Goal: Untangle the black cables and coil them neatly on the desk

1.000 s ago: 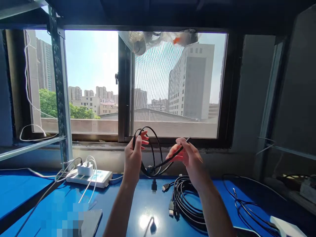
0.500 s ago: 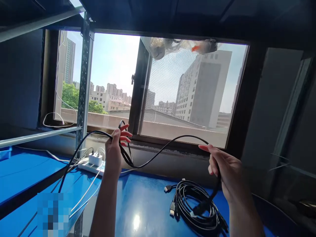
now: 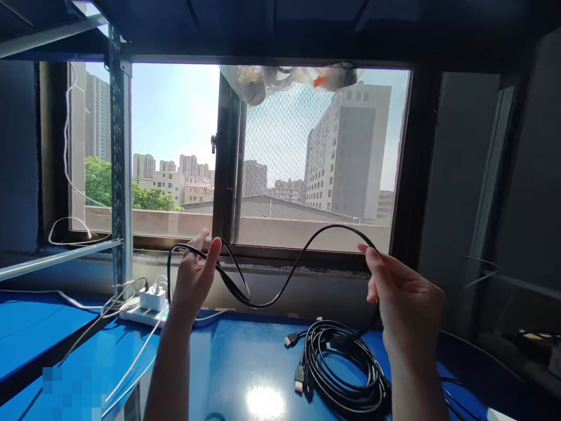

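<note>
My left hand (image 3: 199, 269) carries a few loops of a black cable (image 3: 289, 280) between its raised thumb and its fingers. Part of the cable passes behind that hand and hangs down by the wrist. From the loops it dips, then arches up to my right hand (image 3: 401, 286), which pinches it between thumb and fingers. A short length with a dark plug (image 3: 344, 341) seems to hang below the right hand, partly hidden by it. Under the right hand, a coil of black cables (image 3: 313, 374) with metal-tipped plugs lies on the blue table (image 3: 228, 362).
A white power strip (image 3: 142, 316) with a white adapter (image 3: 152, 298) and several cords sits left. A metal shelf post (image 3: 118, 175) stands before the window. Plastic bags (image 3: 263, 85) hang at the window top. White cords (image 3: 131, 362) cross the table's left part.
The view has shifted to the right. My left hand has turned, its thumb now upright and the cable looped nearer the wrist. The arch of cable beside the right hand stands higher.
</note>
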Demonstrator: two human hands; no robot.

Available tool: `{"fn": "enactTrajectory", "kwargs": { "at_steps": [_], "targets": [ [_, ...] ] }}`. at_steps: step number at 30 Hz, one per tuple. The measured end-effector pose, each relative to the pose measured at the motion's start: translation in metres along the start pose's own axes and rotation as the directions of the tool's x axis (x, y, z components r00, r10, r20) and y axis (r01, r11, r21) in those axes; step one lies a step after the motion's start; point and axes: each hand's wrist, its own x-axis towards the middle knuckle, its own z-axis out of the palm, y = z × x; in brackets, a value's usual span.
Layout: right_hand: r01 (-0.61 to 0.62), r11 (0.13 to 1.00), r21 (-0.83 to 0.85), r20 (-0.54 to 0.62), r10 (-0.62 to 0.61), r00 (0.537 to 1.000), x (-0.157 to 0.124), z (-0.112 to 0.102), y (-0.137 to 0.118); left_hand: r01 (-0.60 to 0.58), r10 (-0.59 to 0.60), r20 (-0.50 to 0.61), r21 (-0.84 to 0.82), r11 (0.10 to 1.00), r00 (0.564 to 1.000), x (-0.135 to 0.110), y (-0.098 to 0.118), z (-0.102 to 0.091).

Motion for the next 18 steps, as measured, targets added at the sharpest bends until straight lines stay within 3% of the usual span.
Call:
{"fn": "enactTrajectory", "kwargs": {
  "at_steps": [1,3,6,13,18],
  "targets": [
    [-0.003,1.0,0.029,-0.039,0.004,0.999,-0.001,0.003,0.001,-0.046,0.052,0.123,-0.045,0.998,0.991,0.0,0.001,0.002],
    [0.002,0.998,0.067,-0.094,0.004,0.996,-0.003,0.01,0.002,-0.116,0.151,0.33,-0.125,0.985,0.932,-0.002,0.004,0.005],
    [0.035,0.998,0.059,-0.142,-0.026,0.989,-0.006,0.016,0.001,-0.119,0.181,0.483,-0.157,0.98,0.857,-0.006,0.005,0.009],
    [0.085,0.994,0.071,-0.205,-0.069,0.976,-0.008,0.01,-0.012,-0.091,0.179,0.481,-0.2,0.976,0.858,-0.017,0.006,0.028],
    [0.2,0.979,0.049,-0.225,-0.184,0.957,-0.009,0.002,-0.013,0.089,0.057,0.471,-0.282,0.955,0.88,-0.024,0.013,0.032]
  ]
}}
